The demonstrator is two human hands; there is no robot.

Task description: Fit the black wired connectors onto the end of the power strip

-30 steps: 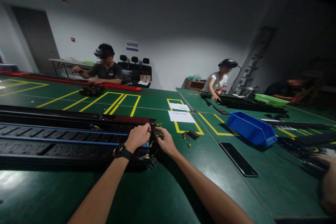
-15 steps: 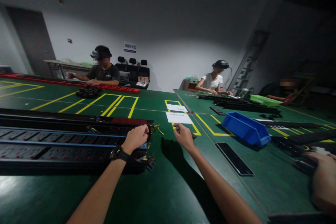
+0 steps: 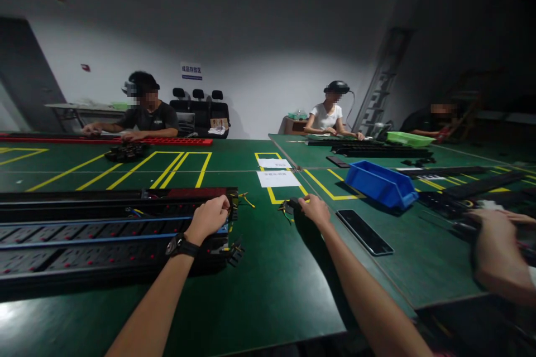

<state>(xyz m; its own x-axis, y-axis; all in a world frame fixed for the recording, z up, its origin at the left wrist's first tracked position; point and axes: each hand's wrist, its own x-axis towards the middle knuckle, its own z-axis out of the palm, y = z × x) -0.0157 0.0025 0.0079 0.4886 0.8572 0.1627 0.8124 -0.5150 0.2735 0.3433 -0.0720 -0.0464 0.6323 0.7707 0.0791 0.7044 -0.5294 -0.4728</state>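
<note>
My left hand (image 3: 210, 215), a dark watch on its wrist, rests curled over the right end of a long black power strip (image 3: 125, 227) with rows of sockets and red dots. The hand hides what lies directly under its fingers. Yellow-green wires and a small black end piece (image 3: 235, 254) stick out beyond that end. My right hand (image 3: 316, 210) is across the gap to the right, thumb and fingers closed at the edge of a small black part with wires (image 3: 292, 205), which lies on the green table near the yellow tape.
White paper sheets (image 3: 278, 179) lie ahead on the table (image 3: 268, 284). To the right are a phone (image 3: 364, 232) and a blue bin (image 3: 380, 185). A co-worker's hand (image 3: 498, 240) works at the far right; other people sit across the table.
My right hand has moved right and come to the small black part with wires, which now shows beside its fingertips. My left hand stays at the strip's end. The view has shifted slightly.
</note>
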